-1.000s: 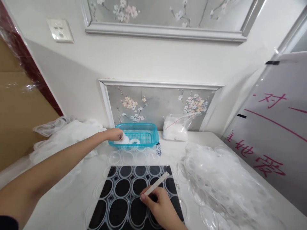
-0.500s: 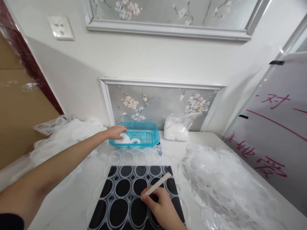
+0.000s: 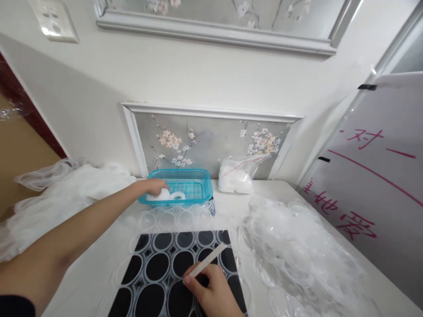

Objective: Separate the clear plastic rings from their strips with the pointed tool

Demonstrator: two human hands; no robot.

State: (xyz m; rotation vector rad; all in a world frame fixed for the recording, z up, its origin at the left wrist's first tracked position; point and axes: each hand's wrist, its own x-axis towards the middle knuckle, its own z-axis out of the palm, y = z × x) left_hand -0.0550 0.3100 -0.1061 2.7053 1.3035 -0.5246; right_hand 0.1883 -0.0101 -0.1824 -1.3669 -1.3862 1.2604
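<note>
My left hand (image 3: 156,186) reaches down into a turquoise plastic basket (image 3: 207,197), at its left end. Its fingers are bent down against white rounded pieces (image 3: 162,194), and the fingertips are hidden. A white ring (image 3: 177,195) lies beside them in the basket. My right hand (image 3: 211,287) pinches a flat white stick (image 3: 209,259), which points up and to the right. This hand is above a black board (image 3: 157,266) covered by a clear sheet with rows of pale rings.
Translucent ring-cut sheets (image 3: 304,251) are heaped on the right, and another white pile (image 3: 72,189) lies on the left. A zip bag of white material (image 3: 235,175) stands against the wall. At right hangs a white sheet with red writing (image 3: 360,176).
My left hand has dipped lower into the basket among the white pieces. The view has shifted slightly to the right. My right hand still pinches the stick over the board.
</note>
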